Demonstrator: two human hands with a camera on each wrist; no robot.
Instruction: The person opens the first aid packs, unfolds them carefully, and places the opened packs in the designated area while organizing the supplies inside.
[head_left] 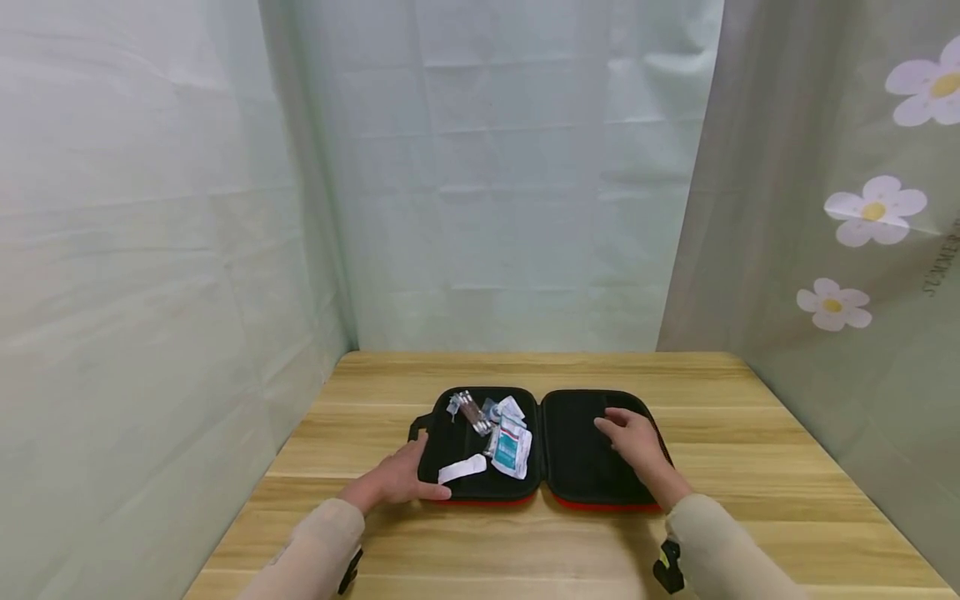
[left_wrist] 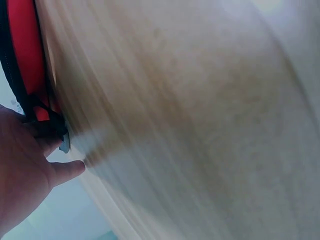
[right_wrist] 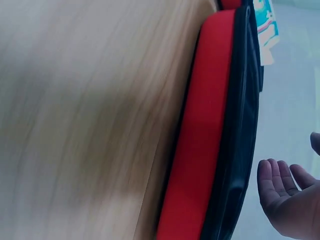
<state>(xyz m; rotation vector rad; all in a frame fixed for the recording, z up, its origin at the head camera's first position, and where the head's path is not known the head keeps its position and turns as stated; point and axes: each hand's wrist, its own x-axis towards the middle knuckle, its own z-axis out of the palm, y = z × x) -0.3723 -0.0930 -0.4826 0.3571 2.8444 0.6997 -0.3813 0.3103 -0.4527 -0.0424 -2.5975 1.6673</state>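
A black-lined case [head_left: 592, 483] with a red outside lies unfolded on the table, its two halves side by side. In the left half are a teal-and-white sachet [head_left: 512, 450], a white strip [head_left: 462, 468], a clear pack with brown contents [head_left: 474, 412] and a small white packet [head_left: 511, 407]. My left hand [head_left: 401, 477] rests at the left half's outer edge, thumb stretched along the front corner; in the left wrist view its fingers are partly hidden by the case's strap [left_wrist: 45, 117]. Above the right half hovers my right hand [head_left: 633, 442], fingers loosely bent, nothing visible in it.
The wood-grain table [head_left: 525, 558] extends around the case on all sides. Pale curtains [head_left: 510, 208] hang behind it and at both sides, the right one printed with white flowers [head_left: 874, 211].
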